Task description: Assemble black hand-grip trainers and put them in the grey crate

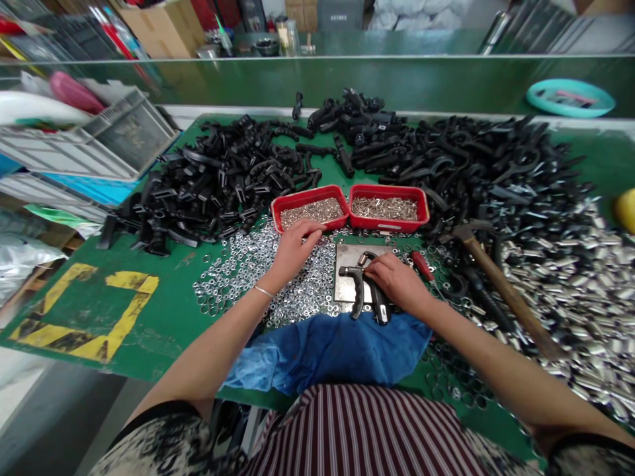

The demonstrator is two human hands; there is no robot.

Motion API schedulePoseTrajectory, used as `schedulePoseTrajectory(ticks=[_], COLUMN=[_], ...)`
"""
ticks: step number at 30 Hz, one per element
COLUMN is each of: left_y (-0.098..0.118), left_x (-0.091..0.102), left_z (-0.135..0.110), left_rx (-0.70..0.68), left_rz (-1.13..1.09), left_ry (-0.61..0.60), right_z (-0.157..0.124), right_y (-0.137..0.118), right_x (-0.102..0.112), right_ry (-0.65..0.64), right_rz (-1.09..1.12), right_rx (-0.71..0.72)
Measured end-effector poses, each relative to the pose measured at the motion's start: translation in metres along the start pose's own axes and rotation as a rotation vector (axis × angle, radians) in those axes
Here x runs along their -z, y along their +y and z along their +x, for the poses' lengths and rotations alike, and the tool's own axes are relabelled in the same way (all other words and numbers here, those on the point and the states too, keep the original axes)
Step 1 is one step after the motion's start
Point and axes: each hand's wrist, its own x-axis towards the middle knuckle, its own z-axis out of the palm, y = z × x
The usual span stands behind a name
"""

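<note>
My right hand (394,281) has its fingers closed on the upper end of a black two-handled hand grip exerciser (380,303), which lies on a small metal plate (346,291). Its handles point toward me and reach the blue cloth (332,350). My left hand (296,250) is at the front rim of the left red tray (276,217), which holds tiny metal pieces. Its fingers are bent together; whatever is between the fingertips is too small to make out. Beside it, the right red tray (424,213) contains small metal pins.
Heaps of black handles (213,175) and other black parts (461,152) cover the back. Loose metal rings (302,284) spread under my left arm. A hammer (510,291), a red-handled screwdriver (421,266) and shiny metal cylinders (590,297) lie right. A grey crate (133,142) stands left.
</note>
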Motion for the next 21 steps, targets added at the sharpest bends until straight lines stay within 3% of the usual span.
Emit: schedulePoseTrajectory(ticks=[2, 5, 8, 12, 15, 17, 19, 21], left_y=[-0.011, -0.031, -0.042, -0.040, -0.039, -0.043, -0.046, -0.045], left_x=[0.005, 0.013, 0.017, 0.013, 0.010, 0.009, 0.009, 0.007], left_z=[0.016, 0.045, 0.071, 0.086, 0.081, 0.075, 0.069, 0.065], left_rx=[0.018, 0.076, 0.186, 0.299, 0.297, 0.281, 0.248, 0.198], left_rz=[0.103, 0.375, 0.639, 0.801, 0.803, 0.753, 0.691, 0.609], left_ry=[-0.012, -0.102, -0.314, -0.488, -0.438, -0.355, -0.253, -0.145], right_z=[-0.015, -0.054, -0.094, -0.119, -0.118, -0.112, -0.106, -0.098], right_y=[0.012, 0.045, 0.082, 0.108, 0.105, 0.093, 0.073, 0.049], right_x=[0.017, 0.051, 0.079, 0.096, 0.107, 0.114, 0.115, 0.110], right_ry=[0.065, 0.209, 0.109, -0.035, -0.077, 0.002, 0.042, -0.063], right_rz=[0.020, -0.276, -0.615, -0.608, -0.536, -0.477, -0.288, -0.014], right_rx=[-0.061, -0.299, -0.454, -0.538, -0.591, -0.580, -0.584, -0.594])
